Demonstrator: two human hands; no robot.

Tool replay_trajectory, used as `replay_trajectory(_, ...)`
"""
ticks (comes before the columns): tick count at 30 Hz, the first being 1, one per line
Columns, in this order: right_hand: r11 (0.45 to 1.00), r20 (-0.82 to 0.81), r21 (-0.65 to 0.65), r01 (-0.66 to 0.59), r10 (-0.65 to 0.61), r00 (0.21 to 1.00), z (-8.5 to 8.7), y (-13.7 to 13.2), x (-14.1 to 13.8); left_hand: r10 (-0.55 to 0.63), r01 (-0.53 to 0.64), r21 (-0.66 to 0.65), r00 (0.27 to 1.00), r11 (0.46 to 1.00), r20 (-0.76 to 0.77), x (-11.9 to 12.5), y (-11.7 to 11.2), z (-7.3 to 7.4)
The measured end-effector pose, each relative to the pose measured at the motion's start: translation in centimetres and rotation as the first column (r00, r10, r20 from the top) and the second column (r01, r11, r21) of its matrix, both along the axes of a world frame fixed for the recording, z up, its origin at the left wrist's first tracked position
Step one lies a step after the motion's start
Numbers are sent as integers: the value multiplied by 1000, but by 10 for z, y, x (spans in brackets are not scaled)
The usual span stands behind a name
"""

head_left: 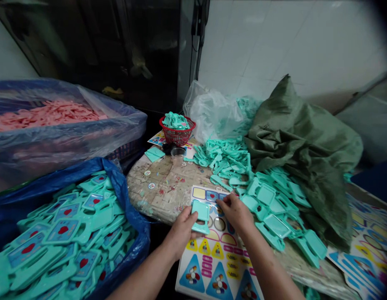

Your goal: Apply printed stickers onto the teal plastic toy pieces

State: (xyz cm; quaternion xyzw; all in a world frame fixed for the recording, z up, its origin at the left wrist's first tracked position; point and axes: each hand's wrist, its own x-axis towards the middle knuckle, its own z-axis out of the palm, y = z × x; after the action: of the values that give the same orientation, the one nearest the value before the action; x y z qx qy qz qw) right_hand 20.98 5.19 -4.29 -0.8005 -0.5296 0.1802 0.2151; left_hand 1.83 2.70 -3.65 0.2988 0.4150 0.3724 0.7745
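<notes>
Two bare hands worked at 6 o'clock, above a printed sticker sheet [218,260] lying on a worn, stained tabletop [158,189]. The left hand [181,235] was closed on a turquoise plastic piece [200,210], its fingers bent around the lower edge and pinching the piece firmly. The right hand [235,211] reached in from the other side, fingertips at the piece's upper right corner, only nearly closed; whether they gripped or merely touched, I could not tell. The piece sat just above the sheet, not lying on it.

Handling judged light, stiff and thin, with a smooth moulded face that may slip; edges looked the safest hold, leaving the flat face free.

Around the hands: a loose heap of turquoise plastic parts [274,204] at 2 o'clock, against a crumpled green woven sack [305,141]. Red plastic basket [177,135] of turquoise parts at 12 o'clock. Blue-lined bin [131,216] at 8 o'clock, packed with stickered turquoise pieces [62,231]. Pink plastic parts [46,114] under clear film at 10 o'clock.
</notes>
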Motion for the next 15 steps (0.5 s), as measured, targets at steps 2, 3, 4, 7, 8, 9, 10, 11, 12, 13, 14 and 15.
replay_trajectory(2,1000,-80,2,14,-13,997,2,4,1,-2,2,1,1000,1000,2,0,0,0)
replay_trajectory(3,1000,-127,3,14,-13,992,3,5,2,-3,3,1,1000,1000,4,0,0,0)
replay_trajectory(4,1000,-176,2,10,-9,984,5,6,2,-4,4,1,1000,1000,6,0,0,0)
replay_trajectory(7,1000,-286,-8,-10,7,958,8,7,3,-4,4,3,1000,1000,5,0,0,-1)
replay_trajectory(8,1000,-298,-9,-14,11,954,9,8,3,-3,3,6,1000,1000,3,0,0,-1)
replay_trajectory(9,1000,-296,-7,-15,12,955,10,9,3,-1,1,11,1000,1000,1,0,0,-1)
replay_trajectory(10,1000,-279,-2,-13,12,960,11,11,2,1,-1,17,1000,1000,-2,0,0,-2)
replay_trajectory(11,1000,-251,4,-10,11,968,12,12,2,2,-2,24,1000,1000,-4,0,-1,-2)
replay_trajectory(12,1000,-217,12,-4,7,976,13,14,1,-1,1,31,1000,1000,-5,0,-1,-2)
replay_trajectory(13,1000,-183,19,1,2,983,14,16,0,-8,8,38,1000,999,-7,0,-1,-2)
replay_trajectory(14,1000,-155,27,7,-3,988,15,17,-2,-18,18,46,1000,999,-10,-1,0,-2)
replay_trajectory(15,999,-137,36,12,-7,991,17,19,-4,-33,34,53,999,998,-15,-1,0,-3)
